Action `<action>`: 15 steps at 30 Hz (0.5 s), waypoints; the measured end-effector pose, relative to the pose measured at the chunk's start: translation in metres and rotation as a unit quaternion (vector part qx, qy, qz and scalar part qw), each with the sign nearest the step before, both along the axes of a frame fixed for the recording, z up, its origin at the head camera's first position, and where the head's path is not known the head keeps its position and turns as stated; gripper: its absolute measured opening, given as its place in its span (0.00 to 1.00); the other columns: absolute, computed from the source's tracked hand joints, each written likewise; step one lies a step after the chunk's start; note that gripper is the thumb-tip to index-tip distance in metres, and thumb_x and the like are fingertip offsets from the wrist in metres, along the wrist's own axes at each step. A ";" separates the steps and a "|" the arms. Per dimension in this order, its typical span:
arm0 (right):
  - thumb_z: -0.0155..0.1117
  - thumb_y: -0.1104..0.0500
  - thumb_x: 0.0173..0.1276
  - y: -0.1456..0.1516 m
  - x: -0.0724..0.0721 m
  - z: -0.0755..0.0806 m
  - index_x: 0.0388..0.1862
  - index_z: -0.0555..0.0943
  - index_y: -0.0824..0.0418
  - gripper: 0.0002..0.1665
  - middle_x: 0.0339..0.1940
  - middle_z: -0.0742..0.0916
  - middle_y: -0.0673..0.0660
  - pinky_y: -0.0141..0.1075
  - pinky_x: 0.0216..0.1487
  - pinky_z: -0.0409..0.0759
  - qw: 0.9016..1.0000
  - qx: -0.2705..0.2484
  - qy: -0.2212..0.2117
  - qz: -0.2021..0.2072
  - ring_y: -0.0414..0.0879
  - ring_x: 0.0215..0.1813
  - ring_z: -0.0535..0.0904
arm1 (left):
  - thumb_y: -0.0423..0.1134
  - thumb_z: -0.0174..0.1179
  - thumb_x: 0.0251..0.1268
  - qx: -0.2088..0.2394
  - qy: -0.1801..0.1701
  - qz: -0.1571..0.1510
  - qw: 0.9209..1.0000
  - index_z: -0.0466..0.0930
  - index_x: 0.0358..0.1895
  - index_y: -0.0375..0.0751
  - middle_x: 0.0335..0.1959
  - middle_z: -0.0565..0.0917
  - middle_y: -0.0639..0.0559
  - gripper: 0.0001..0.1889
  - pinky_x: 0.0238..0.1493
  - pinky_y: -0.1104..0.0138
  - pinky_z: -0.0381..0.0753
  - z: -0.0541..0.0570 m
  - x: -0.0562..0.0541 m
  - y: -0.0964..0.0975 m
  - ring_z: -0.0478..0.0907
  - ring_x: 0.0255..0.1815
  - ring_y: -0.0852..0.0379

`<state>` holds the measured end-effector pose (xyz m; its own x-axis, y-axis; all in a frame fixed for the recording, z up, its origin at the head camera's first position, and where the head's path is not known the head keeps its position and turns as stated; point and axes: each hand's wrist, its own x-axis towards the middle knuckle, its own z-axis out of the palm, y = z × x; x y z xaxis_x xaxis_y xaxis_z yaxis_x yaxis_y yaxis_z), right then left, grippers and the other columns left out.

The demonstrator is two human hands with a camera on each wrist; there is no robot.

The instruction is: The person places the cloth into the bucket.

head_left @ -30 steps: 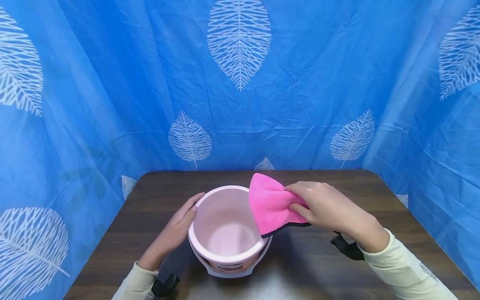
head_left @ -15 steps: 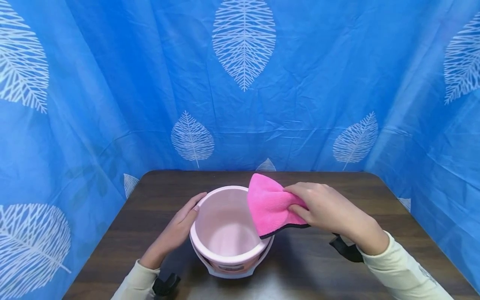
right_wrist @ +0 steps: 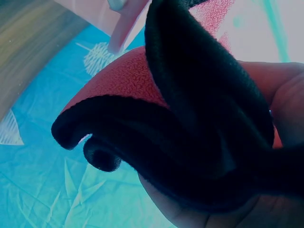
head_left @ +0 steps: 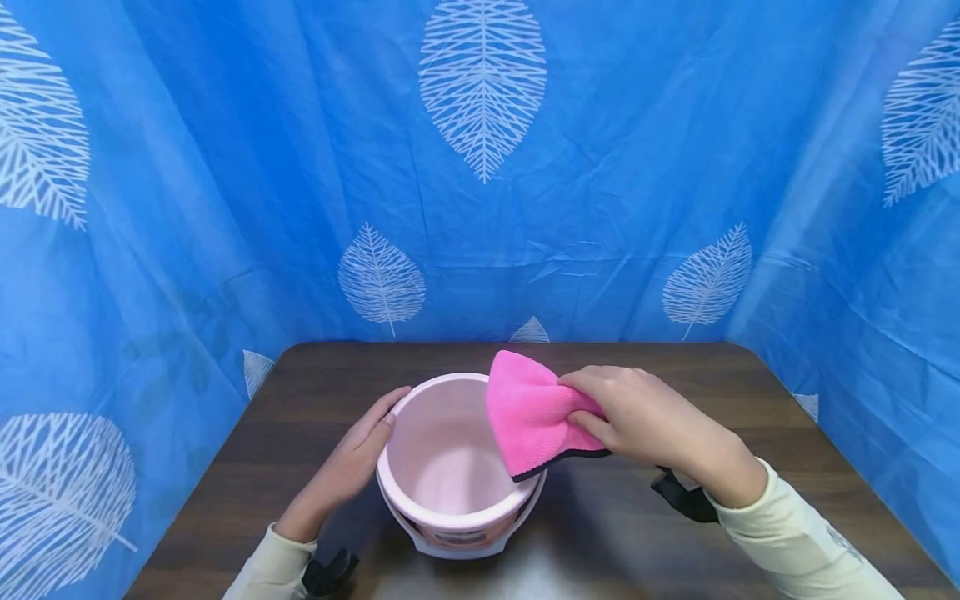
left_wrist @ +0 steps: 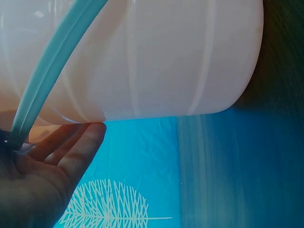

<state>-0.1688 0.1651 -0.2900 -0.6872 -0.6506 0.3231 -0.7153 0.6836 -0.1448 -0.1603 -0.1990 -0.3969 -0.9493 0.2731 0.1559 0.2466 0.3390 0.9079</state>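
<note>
A pale pink bucket [head_left: 450, 442] stands on the table, its round mouth facing up at me. My left hand [head_left: 351, 458] holds its left side, thumb at the rim and fingers along the outer wall. Those fingers [left_wrist: 83, 149] show in the left wrist view, lying against the wall beside the bucket's carrying handle [left_wrist: 57, 66]. My right hand [head_left: 637, 417] pinches a bright pink cleaning cloth [head_left: 525, 412] with a black underside. The cloth fans out over the bucket's right rim and hides part of it. In the right wrist view its dark folds [right_wrist: 199, 123] cover much of the hand.
The dark wooden table [head_left: 675, 533] has rounded far corners. Blue curtains [head_left: 562, 208] with white leaf prints hang behind it and on both sides. A black strap [head_left: 330, 573] shows at the left wrist, another black strap [head_left: 682, 496] at the right.
My right hand has moved slightly left with the cloth, which now reaches a little farther over the bucket's mouth. The left hand and the bucket have hardly shifted.
</note>
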 end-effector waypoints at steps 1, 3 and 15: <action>0.77 0.60 0.61 0.000 0.000 0.000 0.53 0.85 0.61 0.21 0.41 0.88 0.50 0.45 0.46 0.85 1.000 0.001 -0.001 0.001 0.45 0.41 0.84 | 0.41 0.39 0.85 0.001 -0.001 -0.001 1.000 0.59 0.78 0.38 0.76 0.65 0.38 0.25 0.71 0.40 0.62 -0.001 0.001 0.000 0.63 0.75 0.37; 0.77 0.60 0.61 -0.001 0.000 -0.001 0.53 0.85 0.61 0.21 0.42 0.88 0.50 0.45 0.46 0.85 1.000 0.002 0.001 0.003 0.45 0.41 0.84 | 0.41 0.39 0.85 0.001 -0.001 -0.001 1.000 0.59 0.78 0.37 0.76 0.65 0.38 0.25 0.71 0.40 0.62 -0.002 0.001 0.000 0.63 0.75 0.37; 0.77 0.60 0.61 -0.005 -0.003 0.000 0.53 0.85 0.61 0.20 0.41 0.88 0.50 0.46 0.46 0.85 1.000 0.001 0.015 0.010 0.45 0.41 0.84 | 0.42 0.39 0.85 -0.004 -0.003 0.000 1.000 0.59 0.77 0.39 0.76 0.66 0.39 0.25 0.71 0.41 0.63 0.002 -0.001 0.000 0.64 0.75 0.37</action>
